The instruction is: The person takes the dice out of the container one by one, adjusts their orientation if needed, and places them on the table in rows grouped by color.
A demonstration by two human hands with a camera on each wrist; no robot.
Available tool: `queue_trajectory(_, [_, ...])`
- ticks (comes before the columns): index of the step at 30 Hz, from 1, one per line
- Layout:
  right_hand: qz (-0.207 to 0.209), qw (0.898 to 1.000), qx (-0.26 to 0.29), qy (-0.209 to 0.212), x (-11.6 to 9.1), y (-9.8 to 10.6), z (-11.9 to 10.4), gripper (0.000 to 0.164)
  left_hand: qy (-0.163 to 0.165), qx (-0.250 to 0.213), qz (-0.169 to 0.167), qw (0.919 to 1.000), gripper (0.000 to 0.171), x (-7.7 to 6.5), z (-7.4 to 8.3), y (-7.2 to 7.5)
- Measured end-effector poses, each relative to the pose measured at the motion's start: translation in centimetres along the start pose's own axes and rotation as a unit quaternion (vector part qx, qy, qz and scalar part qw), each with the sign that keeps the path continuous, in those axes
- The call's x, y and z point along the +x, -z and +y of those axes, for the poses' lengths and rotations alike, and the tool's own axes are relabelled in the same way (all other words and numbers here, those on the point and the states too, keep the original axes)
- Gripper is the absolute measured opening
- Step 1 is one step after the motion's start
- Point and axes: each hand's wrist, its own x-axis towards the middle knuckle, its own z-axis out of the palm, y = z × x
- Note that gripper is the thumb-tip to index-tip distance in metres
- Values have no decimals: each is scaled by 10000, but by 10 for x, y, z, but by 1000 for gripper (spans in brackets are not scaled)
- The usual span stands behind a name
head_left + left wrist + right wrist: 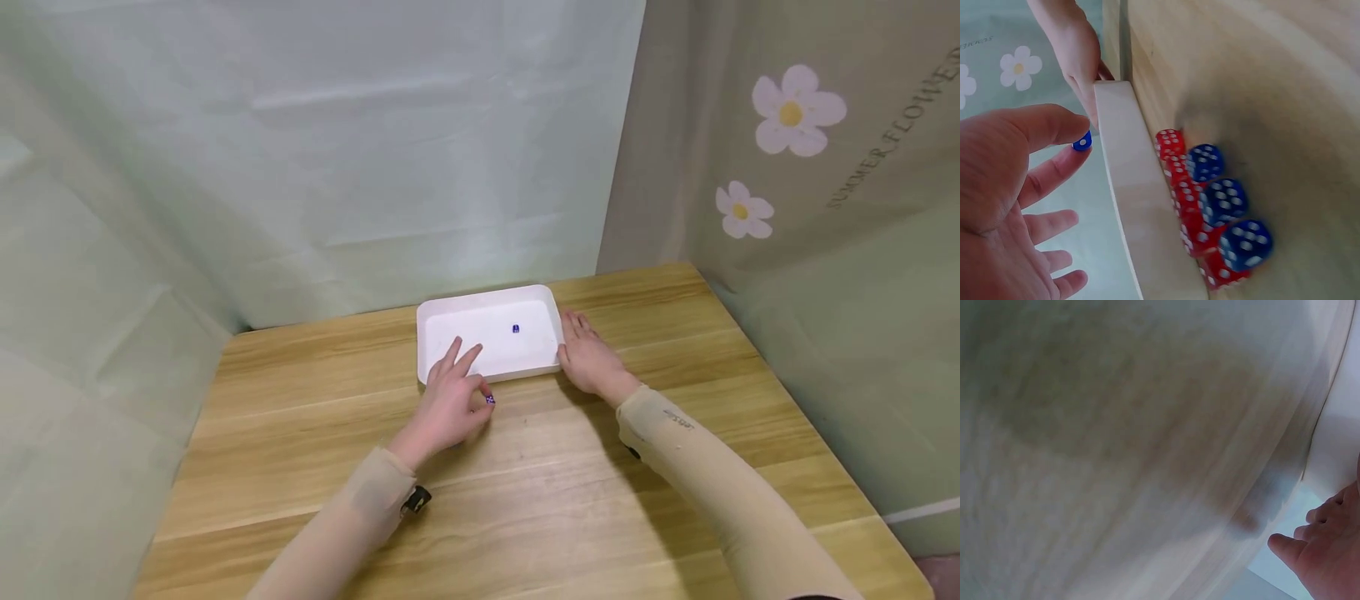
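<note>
My left hand (444, 408) pinches a small blue die (1082, 141) with white dots between thumb and index finger, its other fingers spread. It is raised near the front wall of a shallow white tray (498, 354). Another blue die (516, 329) lies inside the tray. Along the tray's outer front side, the left wrist view shows a row of several red dice (1186, 199) on the table, with blue dice (1224, 201) beside them; my left hand mostly hides these in the head view. With fingers extended, my right hand (590, 358) rests against the tray's right end.
The wood-grain table (315, 450) meets a pale hanging cloth (360, 167) just behind the tray. On the right hangs a grey-green cloth with printed white flowers (799, 112). A small black device (416, 500) sits at my left wrist.
</note>
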Motion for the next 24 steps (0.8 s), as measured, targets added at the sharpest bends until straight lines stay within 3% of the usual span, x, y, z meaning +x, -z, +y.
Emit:
queue_trajectory(12, [18, 9999, 44, 90, -4, -2, 0, 67, -192, -40, 161, 9997, 11, -34, -3, -3])
queue_trajectory(24, [-46, 9999, 71, 56, -3, -1, 1, 67, 1, 165, -15, 9999, 13, -44, -8, -10])
